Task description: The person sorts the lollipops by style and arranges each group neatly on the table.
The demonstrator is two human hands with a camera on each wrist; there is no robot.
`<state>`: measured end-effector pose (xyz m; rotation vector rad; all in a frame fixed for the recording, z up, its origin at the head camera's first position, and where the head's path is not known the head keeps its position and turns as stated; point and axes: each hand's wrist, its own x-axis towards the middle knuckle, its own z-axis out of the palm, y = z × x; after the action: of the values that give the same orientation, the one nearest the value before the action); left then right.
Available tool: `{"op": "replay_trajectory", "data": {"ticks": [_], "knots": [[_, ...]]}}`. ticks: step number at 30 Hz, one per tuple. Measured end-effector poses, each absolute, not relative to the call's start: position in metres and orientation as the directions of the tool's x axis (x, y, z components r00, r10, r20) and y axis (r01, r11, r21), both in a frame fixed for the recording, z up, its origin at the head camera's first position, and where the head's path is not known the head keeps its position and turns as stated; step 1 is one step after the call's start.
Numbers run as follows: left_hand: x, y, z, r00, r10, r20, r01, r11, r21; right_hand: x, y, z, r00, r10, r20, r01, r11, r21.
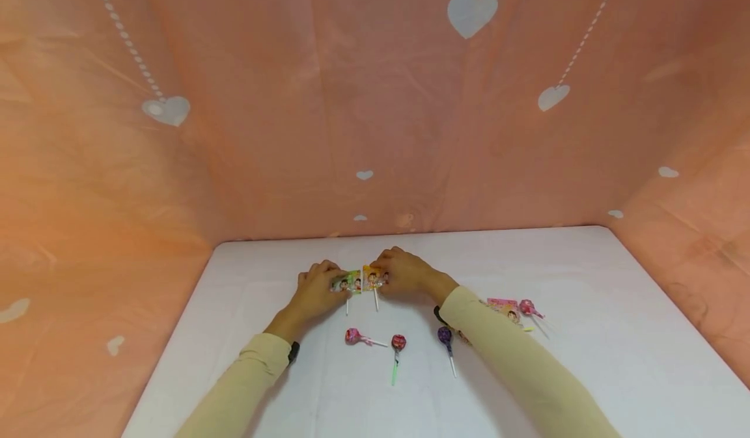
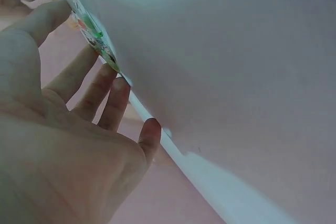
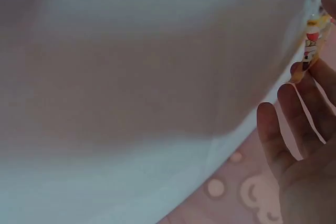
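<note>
At the far part of the white table (image 1: 281, 386), my left hand (image 1: 316, 291) pinches a flat green-wrapped lollipop (image 1: 355, 280) by its left end. Right beside it, my right hand (image 1: 410, 274) pinches a flat orange-yellow-wrapped lollipop (image 1: 372, 276) by its right end. The two printed wrappers lie edge to edge with a narrow gap, and both white sticks point toward me. In the left wrist view the green wrapper (image 2: 89, 27) sits between thumb and fingers. The orange wrapper (image 3: 311, 45) shows at the fingertips in the right wrist view.
Nearer me lie a pink lollipop (image 1: 353, 336), a red one with a green stick (image 1: 398, 342) and a purple one (image 1: 445, 336). Beside my right sleeve (image 1: 504, 347) are a pink flat-wrapped lollipop (image 1: 504, 306) and a round pink lollipop (image 1: 527, 307). An orange curtain (image 1: 375, 112) rises behind.
</note>
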<state>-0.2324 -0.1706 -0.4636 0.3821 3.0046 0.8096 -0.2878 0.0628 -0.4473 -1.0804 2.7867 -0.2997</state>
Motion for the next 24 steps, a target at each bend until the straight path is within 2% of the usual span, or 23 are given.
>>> {"op": "replay_trajectory", "data": {"ticks": [7,24], "knots": [[-0.2366,-0.1727,-0.4689,-0.968,0.246,0.058,0.244,0.850,0.467,-0.2858,0.0635,-0.4549,-0.734,-0.675,-0.070,-0.642,0.724,-0.251],[-0.2358,-0.1726,-0.4688,-0.970,0.237,0.049,0.229,0.838,0.495,-0.2809,0.0644,-0.4540,-0.720,-0.692,-0.046,-0.659,0.704,-0.266]]}}
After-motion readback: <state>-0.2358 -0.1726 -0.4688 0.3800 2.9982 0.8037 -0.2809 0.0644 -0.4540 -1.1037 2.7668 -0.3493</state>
